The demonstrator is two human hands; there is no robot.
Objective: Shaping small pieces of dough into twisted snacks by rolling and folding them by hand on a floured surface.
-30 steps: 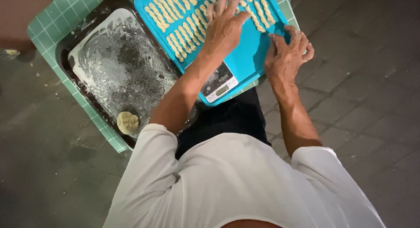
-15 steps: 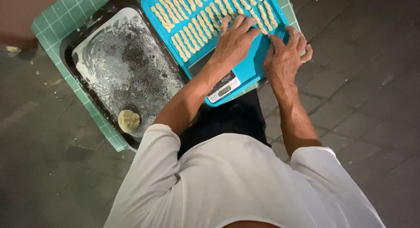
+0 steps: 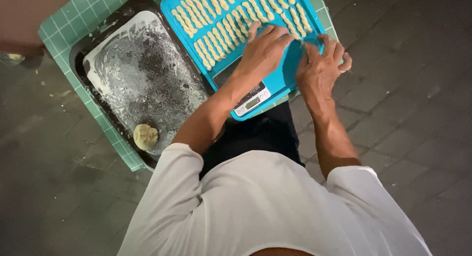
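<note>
While both hands are resting on the bright blue rectangular plastic tray [image 3: 290, 76], the left hand [image 3: 265, 48] is lying flat with fingers spread narrowly, touching the rows of pale twisted dough strips [image 3: 231, 20]. The right hand [image 3: 322, 64] is curling loosely at the tray's right edge, holding nothing. Beside the tray, a round dough lump [image 3: 145, 136] is sitting at the near corner of the floured dark baking pan [image 3: 142, 74].

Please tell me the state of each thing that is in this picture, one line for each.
Blue tray: partly filled with rows of dough strips.
Dark tray: dusted with flour.
Dough ball: unshaped, on the dark tray.
Scale: under the blue tray.
Left hand: flat on strips.
Right hand: on the blue tray.
</note>
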